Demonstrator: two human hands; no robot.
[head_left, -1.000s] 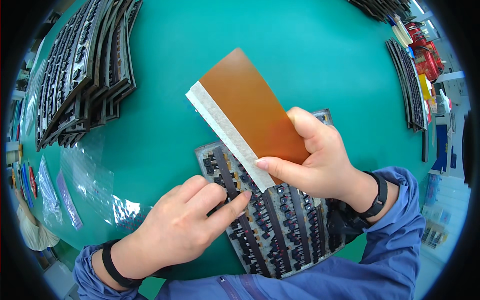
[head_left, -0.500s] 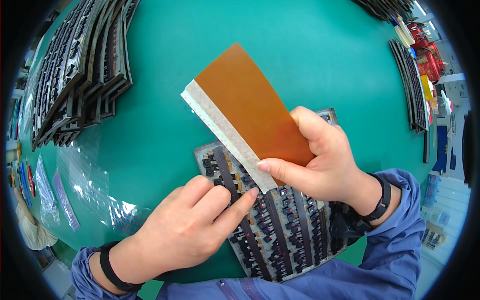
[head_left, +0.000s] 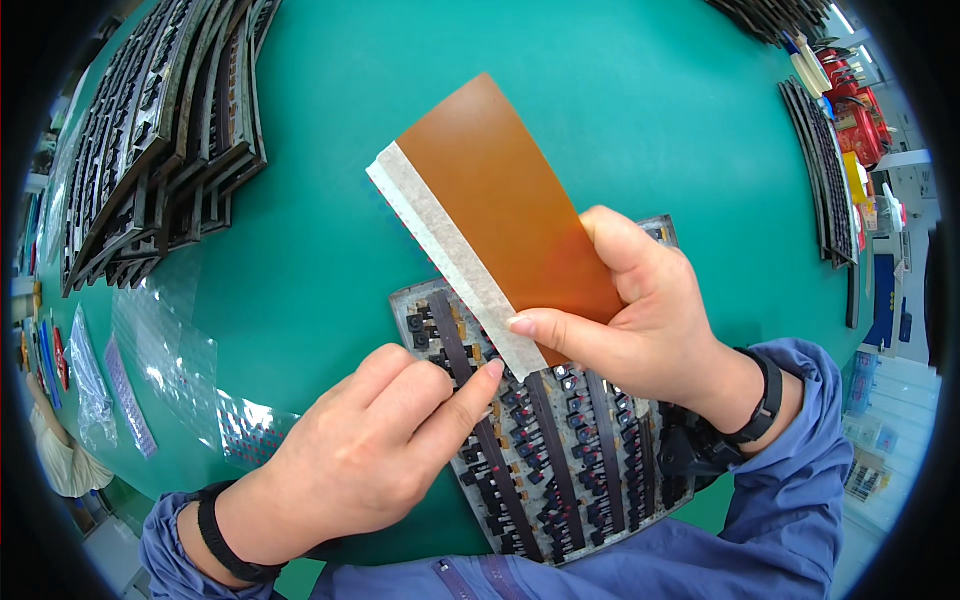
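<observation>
Left hand (head_left: 365, 440) nearest: index extended, others curled, thumb hidden; can't tell if it's pinching anything. Tray (head_left: 402, 308) of small black parts (head_left: 417, 325) sits below both hands. Right hand (head_left: 655, 305) pinches brown sheet (head_left: 505, 210), pale strip (head_left: 455, 255) along its left edge, above tray. Risk: slack thumb grip could drop sheet onto parts; stray left index could shift them. Stacked trays (head_left: 178, 130) far left.
</observation>
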